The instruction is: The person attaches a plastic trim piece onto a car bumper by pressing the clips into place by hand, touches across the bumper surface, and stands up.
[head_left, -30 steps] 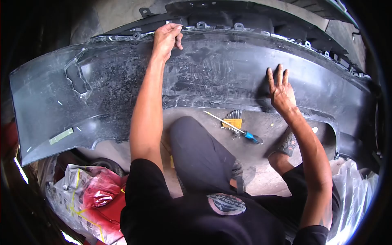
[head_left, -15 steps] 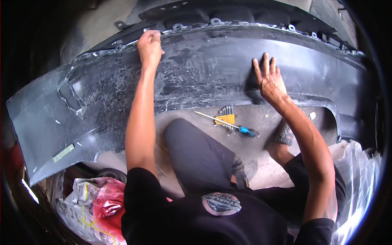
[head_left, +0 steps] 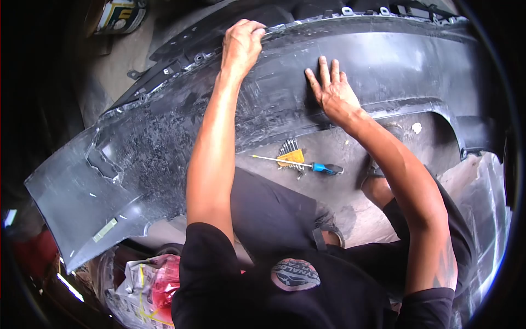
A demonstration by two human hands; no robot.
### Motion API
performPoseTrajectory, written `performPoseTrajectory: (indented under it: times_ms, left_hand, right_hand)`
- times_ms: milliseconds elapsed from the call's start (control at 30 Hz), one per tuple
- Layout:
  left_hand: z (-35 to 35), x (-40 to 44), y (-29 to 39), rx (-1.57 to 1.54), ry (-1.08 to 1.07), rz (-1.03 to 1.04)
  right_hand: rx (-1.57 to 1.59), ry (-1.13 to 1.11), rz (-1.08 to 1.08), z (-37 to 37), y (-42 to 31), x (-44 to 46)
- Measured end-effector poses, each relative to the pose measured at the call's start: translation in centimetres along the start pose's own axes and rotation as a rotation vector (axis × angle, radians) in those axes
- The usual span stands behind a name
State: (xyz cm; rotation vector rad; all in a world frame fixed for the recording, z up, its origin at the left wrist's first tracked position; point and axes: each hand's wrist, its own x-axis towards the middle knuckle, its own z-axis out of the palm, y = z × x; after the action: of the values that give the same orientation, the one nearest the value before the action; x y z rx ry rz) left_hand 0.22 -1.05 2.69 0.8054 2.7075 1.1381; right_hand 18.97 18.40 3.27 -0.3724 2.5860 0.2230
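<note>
A large dark plastic car bumper (head_left: pixel 181 129) lies across the view, its surface scuffed and streaked with whitish marks. My left hand (head_left: pixel 241 46) is at its far upper edge, the fingers curled and pinched together there. The fingertips are partly hidden, so anything small between them cannot be made out. Flat on the smoother middle of the bumper rests my right hand (head_left: pixel 337 96), empty, with its fingers spread.
On the floor by my knee lie a blue-handled screwdriver (head_left: pixel 327 169) and a yellow holder (head_left: pixel 291 157) with several wrenches. Clear plastic sheeting (head_left: pixel 485 219) is at right, a red-stained bag (head_left: pixel 156 285) at lower left. A can (head_left: pixel 121 16) stands at the upper left.
My left hand has moved rightward along the bumper's upper edge. The view has turned a little, and my right hand appears farther left, still flat on the bumper.
</note>
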Motion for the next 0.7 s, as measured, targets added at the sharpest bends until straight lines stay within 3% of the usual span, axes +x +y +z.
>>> performPoseTrajectory:
  times_ms: [67, 167, 367, 500, 700]
  left_hand:
    - [0.6, 0.5, 0.1, -0.028, -0.02, -0.072]
    - [1.8, 0.3, -0.5, 0.131, 0.052, 0.062]
    - [2.8, 0.7, -0.8, 0.069, 0.084, -0.05]
    - [2.1, 1.0, -0.4, 0.027, 0.006, -0.105]
    - [2.0, 0.7, 1.0, 0.252, -0.053, -0.03]
  right_hand:
    - [-0.006, 0.021, 0.011, 0.5, 0.0, 0.0]
    - [-0.017, 0.032, 0.017, 0.5, -0.2, -0.1]
    - [0.047, 0.031, 0.006, 1.3, -0.1, 0.4]
    - [0.031, 0.038, 0.006, 1.3, -0.1, 0.5]
    - [0.004, 0.052, 0.028, 0.6, -0.2, 0.1]
